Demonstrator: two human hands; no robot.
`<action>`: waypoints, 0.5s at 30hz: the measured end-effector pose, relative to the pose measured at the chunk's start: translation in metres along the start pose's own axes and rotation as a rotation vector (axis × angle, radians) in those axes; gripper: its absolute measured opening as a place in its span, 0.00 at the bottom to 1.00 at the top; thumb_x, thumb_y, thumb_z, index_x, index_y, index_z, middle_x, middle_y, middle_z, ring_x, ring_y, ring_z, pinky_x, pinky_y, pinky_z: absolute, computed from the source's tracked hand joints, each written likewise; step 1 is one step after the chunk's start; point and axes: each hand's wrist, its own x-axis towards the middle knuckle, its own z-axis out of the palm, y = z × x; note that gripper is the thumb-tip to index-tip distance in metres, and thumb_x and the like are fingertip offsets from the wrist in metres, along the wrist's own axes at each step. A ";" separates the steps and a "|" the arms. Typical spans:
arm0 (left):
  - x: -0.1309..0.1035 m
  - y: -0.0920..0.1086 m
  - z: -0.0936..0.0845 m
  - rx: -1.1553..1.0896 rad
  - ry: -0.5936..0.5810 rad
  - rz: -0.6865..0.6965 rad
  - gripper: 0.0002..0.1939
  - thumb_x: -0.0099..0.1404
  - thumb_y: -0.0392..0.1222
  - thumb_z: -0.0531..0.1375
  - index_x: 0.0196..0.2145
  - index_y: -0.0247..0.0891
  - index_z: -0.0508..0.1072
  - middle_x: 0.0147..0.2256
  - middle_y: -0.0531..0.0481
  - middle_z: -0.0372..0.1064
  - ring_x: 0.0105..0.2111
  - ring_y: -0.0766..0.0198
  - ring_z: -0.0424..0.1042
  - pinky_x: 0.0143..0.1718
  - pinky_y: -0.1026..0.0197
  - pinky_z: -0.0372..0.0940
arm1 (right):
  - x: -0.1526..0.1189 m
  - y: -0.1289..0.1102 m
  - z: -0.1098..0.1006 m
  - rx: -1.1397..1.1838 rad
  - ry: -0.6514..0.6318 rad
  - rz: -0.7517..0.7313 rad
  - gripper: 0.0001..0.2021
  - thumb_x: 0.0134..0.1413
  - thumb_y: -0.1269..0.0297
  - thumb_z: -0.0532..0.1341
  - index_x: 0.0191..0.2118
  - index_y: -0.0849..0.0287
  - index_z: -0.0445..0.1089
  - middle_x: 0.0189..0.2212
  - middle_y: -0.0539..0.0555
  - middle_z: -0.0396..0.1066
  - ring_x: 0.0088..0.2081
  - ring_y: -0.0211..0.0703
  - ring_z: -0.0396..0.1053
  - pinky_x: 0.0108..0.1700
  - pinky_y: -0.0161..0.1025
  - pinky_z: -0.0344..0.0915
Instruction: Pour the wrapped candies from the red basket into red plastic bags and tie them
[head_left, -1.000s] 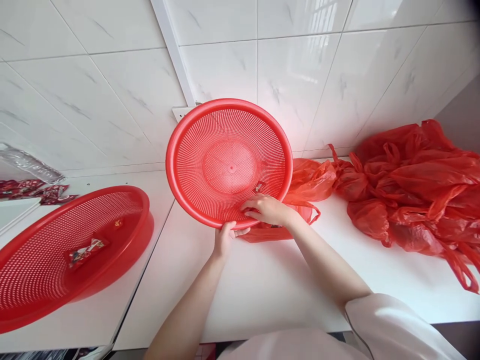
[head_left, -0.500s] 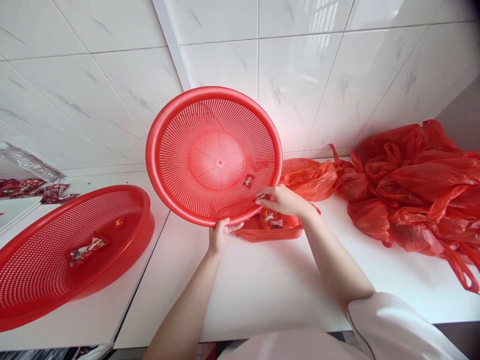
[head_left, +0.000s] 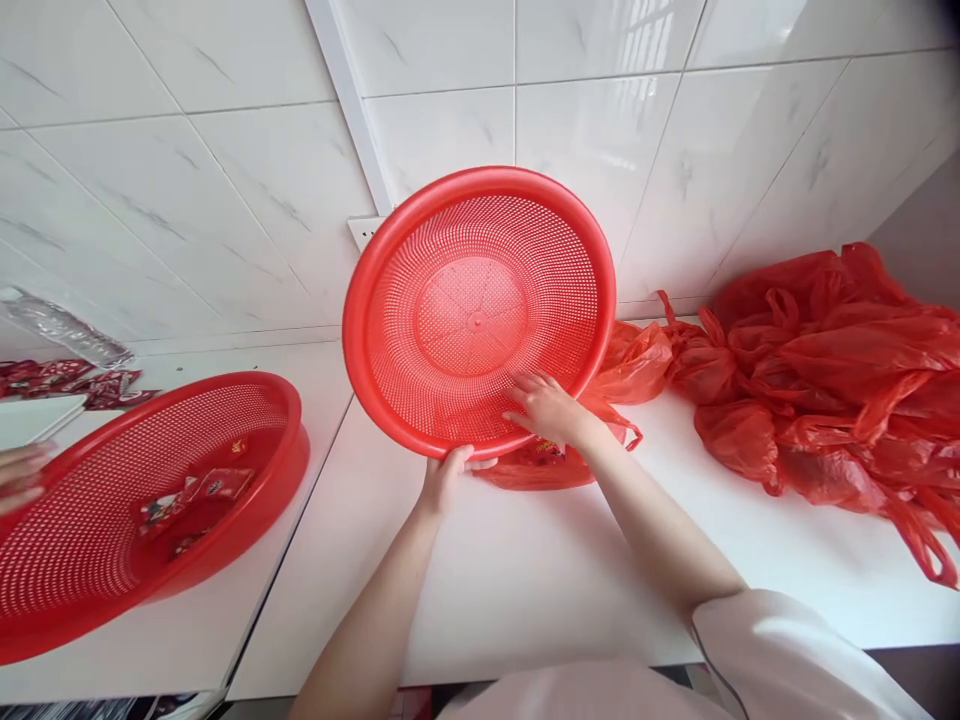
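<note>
A red plastic colander basket [head_left: 480, 300] is held up tilted, its inside facing me. My left hand [head_left: 448, 478] grips its lower rim, the thumb on the inner side. My right hand [head_left: 547, 408] reaches over the lower right rim with fingers apart, close to the perforated inner wall. No packet shows inside this basket. Under it on the white table lies an open red plastic bag [head_left: 540, 478] with packaged items inside, partly hidden by the basket and my right hand.
A second red basket [head_left: 289, 425] at left holds several small red packets [head_left: 225, 483]. Another person's hand [head_left: 21, 478] is at its far left rim. Several filled red bags [head_left: 840, 370] are piled at right. Red packets [head_left: 52, 375] lie at back left.
The held basket has moved right, and the small packet seen in it is out of sight. More packets lie in the left basket. Another person's hand has appeared at the left edge.
</note>
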 end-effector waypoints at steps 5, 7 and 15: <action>0.006 0.002 -0.001 -0.070 0.091 0.027 0.22 0.51 0.38 0.63 0.46 0.39 0.69 0.43 0.49 0.70 0.40 0.53 0.75 0.37 0.45 0.76 | -0.006 -0.007 -0.020 0.314 -0.053 -0.183 0.14 0.60 0.74 0.54 0.47 0.56 0.74 0.41 0.56 0.76 0.43 0.43 0.72 0.47 0.40 0.66; 0.010 0.006 -0.003 -0.098 0.127 0.052 0.22 0.51 0.37 0.62 0.46 0.40 0.69 0.42 0.50 0.71 0.40 0.55 0.75 0.37 0.46 0.76 | -0.013 -0.007 -0.033 0.381 -0.059 -0.172 0.14 0.60 0.72 0.55 0.47 0.55 0.73 0.40 0.54 0.76 0.39 0.42 0.73 0.44 0.38 0.67; 0.016 0.030 -0.021 -0.162 0.090 0.050 0.15 0.53 0.40 0.60 0.40 0.39 0.70 0.39 0.50 0.73 0.38 0.57 0.75 0.38 0.50 0.75 | -0.026 -0.003 -0.051 0.317 0.104 0.080 0.29 0.58 0.75 0.52 0.64 0.47 0.54 0.42 0.54 0.74 0.40 0.44 0.73 0.42 0.42 0.69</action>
